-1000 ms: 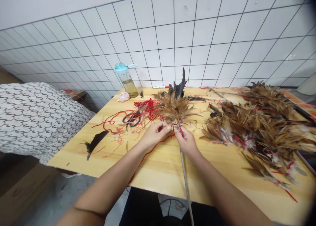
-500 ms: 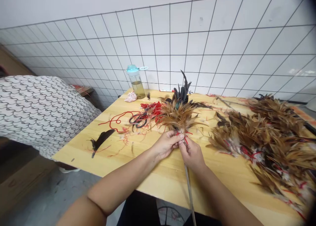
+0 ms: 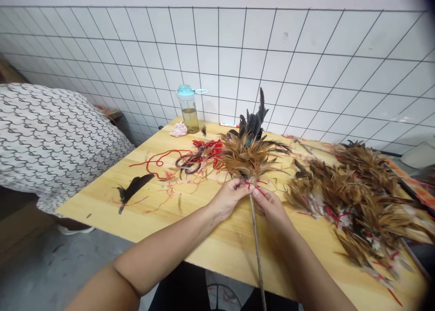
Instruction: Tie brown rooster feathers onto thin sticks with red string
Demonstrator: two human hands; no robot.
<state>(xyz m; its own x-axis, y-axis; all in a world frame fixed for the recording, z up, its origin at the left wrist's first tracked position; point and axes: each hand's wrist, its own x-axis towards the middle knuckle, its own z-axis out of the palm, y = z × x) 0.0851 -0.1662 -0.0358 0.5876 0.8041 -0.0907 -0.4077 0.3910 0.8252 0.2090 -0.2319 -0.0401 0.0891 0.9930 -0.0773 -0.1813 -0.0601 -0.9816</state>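
A feather duster [image 3: 249, 155] with brown and black feathers lies over the table, its thin stick [image 3: 256, 252] running down past the front edge. My left hand [image 3: 229, 197] is closed around the feather base where it meets the stick. Red yarn [image 3: 257, 185] is tied there, its short ends sticking out to the right. Just right of the stick, my right hand [image 3: 270, 204] pinches an end of this red yarn between thumb and finger. The inner fingers of both hands are partly hidden.
Several feather bundles [image 3: 353, 188] cover the table's right side. Black-handled scissors [image 3: 190, 161] lie by tangled red yarn [image 3: 212, 150]. A bottle [image 3: 189, 112], crumpled tissue [image 3: 178, 129] and marker [image 3: 229, 125] stand or lie behind. A loose black feather [image 3: 134, 189] lies left, near a person's patterned clothing [image 3: 57, 143].
My right hand has shifted off the stick to its right, drawing the red yarn end. My left hand stays at the feather base. The camera view has tilted slightly.
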